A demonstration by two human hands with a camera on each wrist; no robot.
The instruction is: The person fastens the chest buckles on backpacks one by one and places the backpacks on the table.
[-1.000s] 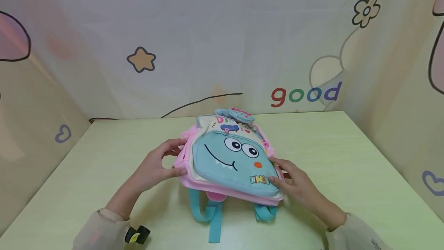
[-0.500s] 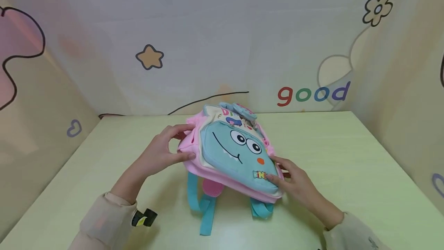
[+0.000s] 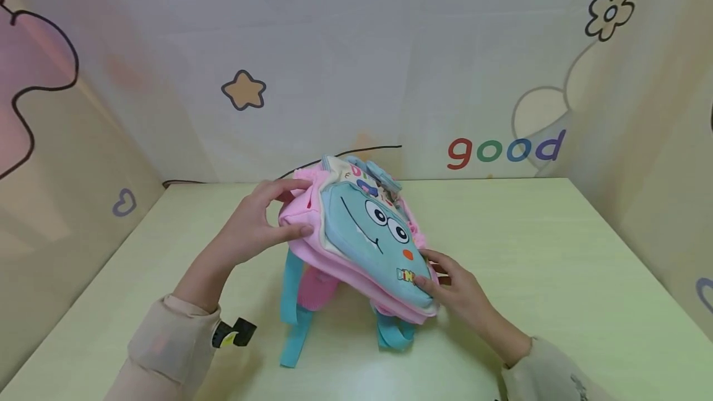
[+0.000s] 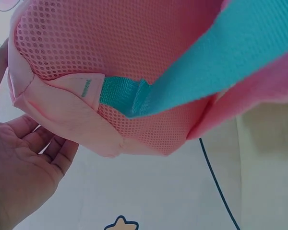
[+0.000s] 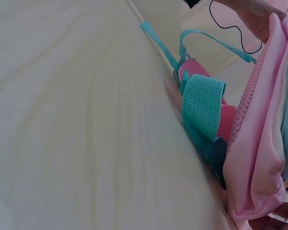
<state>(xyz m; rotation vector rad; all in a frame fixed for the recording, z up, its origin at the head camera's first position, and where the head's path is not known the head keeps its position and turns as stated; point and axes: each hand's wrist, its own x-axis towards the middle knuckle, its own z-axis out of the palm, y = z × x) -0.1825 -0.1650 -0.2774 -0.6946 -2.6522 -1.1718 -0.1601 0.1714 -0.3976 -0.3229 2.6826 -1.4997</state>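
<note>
A small pink and light-blue backpack (image 3: 367,234) with a cartoon dinosaur face stands tilted over the table, its left side higher than its right. My left hand (image 3: 259,221) grips its pink left side, thumb toward the front and fingers behind. My right hand (image 3: 453,286) holds the lower right corner, thumb on the blue front pocket near the printed letters. In the left wrist view the pink mesh back (image 4: 129,38) and a teal strap (image 4: 192,72) show. Teal straps (image 5: 204,103) hang down by the table in the right wrist view.
A pale green tabletop (image 3: 518,221) lies under the backpack. Behind it hangs a printed cloth backdrop (image 3: 356,79) with a star, a flower and the word "good"; similar cloth flanks both sides. A black device (image 3: 234,333) sits at my left cuff.
My left hand has raised the backpack's left side, so it tilts more steeply down to the right. Both hands keep their hold, and the straps have swung left. The head view has shifted slightly.
</note>
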